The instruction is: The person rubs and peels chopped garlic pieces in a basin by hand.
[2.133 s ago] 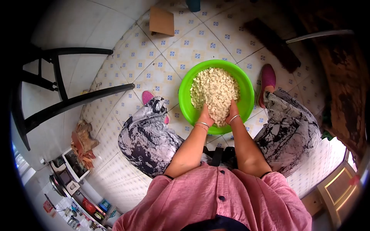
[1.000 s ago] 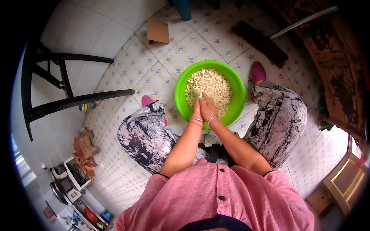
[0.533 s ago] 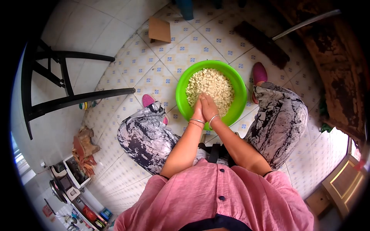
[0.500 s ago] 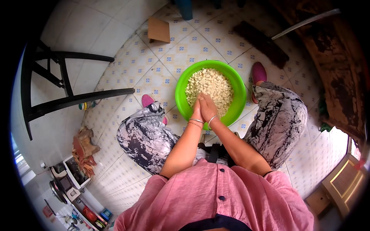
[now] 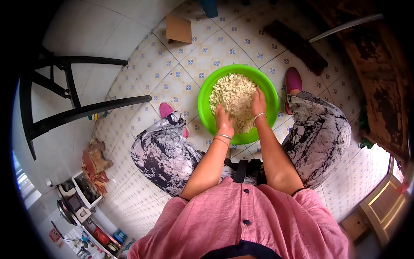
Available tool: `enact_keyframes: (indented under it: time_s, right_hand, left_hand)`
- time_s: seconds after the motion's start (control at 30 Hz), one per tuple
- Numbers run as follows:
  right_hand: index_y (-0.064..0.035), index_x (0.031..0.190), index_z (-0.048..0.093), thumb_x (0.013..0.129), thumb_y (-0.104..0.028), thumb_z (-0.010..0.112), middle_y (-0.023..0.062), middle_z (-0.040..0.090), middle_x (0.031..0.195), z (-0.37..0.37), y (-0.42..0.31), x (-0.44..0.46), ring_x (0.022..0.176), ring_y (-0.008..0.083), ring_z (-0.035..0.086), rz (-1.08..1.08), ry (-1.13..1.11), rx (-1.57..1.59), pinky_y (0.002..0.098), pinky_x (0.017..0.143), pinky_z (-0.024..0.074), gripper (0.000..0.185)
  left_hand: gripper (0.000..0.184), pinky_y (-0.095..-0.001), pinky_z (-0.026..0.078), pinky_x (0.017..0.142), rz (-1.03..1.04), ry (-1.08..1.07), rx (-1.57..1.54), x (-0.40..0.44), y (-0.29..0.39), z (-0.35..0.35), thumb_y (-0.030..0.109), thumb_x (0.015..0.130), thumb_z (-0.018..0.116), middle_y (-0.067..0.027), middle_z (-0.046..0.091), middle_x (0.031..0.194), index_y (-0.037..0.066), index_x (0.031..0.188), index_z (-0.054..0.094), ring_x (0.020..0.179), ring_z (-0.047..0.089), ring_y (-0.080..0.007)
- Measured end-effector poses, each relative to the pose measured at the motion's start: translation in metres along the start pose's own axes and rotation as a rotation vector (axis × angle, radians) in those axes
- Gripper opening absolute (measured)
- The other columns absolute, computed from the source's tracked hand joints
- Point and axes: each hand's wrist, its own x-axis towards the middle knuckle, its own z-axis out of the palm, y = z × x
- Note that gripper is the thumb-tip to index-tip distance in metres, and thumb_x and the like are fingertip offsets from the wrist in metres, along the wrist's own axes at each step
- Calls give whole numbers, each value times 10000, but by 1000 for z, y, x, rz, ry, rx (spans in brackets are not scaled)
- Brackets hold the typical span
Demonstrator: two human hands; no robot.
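A bright green plastic basin stands on the floor between my feet. In it lies a heap of small, pale cream diced pieces; their kind I cannot make out. My left hand is over the near left part of the heap, its fingers apart and stretched forward. On the right side of the heap, my right hand is open, fingers extended and touching the pieces or just above them. The two hands are apart, with diced pieces showing between them. Each wrist wears a bangle.
Black metal legs jut in from the left. A dark broom head lies at the upper right, near a worn brown wooden piece. A cardboard piece stands beyond the basin. Cluttered shelves are at the lower left.
My hands were pressed together over the near part of the heap. They have now parted, the right one moving right and forward, the left one staying near the left side.
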Motion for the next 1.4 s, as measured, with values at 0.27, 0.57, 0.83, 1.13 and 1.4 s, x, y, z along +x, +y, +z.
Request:
enact_keyframes:
  time_s: [0.27, 0.57, 0.83, 1.13, 1.4]
  right_hand:
    - [19, 1240, 410, 861, -336, 314, 209, 408, 1283, -7, 50, 3, 1180, 344, 382, 404, 48, -8, 347, 987, 277, 528]
    - [-32, 1256, 413, 850, -455, 353, 137, 462, 1242, -10, 48, 6, 1079, 278, 466, 762, -87, 134, 361, 904, 356, 589]
    - [-62, 1154, 496, 846, -465, 379, 98, 574, 1067, -7, 17, -15, 866, 229, 580, 1047, -176, 607, 371, 769, 471, 521]
    - [-52, 1113, 518, 825, -385, 466, 85, 596, 981, 6, 29, -13, 869, 207, 573, 750, -113, 712, 335, 782, 460, 443]
    - [-5, 1021, 572, 822, -226, 558, 61, 583, 893, 26, -14, -46, 805, 127, 516, 222, -25, 534, 258, 737, 421, 298]
  left_hand:
    - [499, -532, 274, 953, -272, 224, 134, 25, -49, -29, 303, 876, 391, -58, 250, 1379, 208, 1334, 220, 1241, 289, -280]
    - [401, -531, 300, 918, -531, 92, -134, 44, -49, -26, 418, 878, 349, -54, 426, 1266, 184, 1198, 405, 1156, 415, -251]
    - [558, -463, 321, 977, -714, -324, -453, 39, -52, -22, 504, 857, 344, -79, 479, 1247, 94, 1212, 475, 1141, 450, -270]
    - [550, -450, 339, 970, -547, -413, -590, 20, -44, 0, 515, 868, 308, -76, 472, 1249, 120, 1215, 471, 1130, 455, -280]
    - [478, -442, 371, 944, -413, -299, -410, 28, -30, -6, 464, 885, 321, -49, 507, 1200, 127, 1184, 482, 1097, 483, -244]
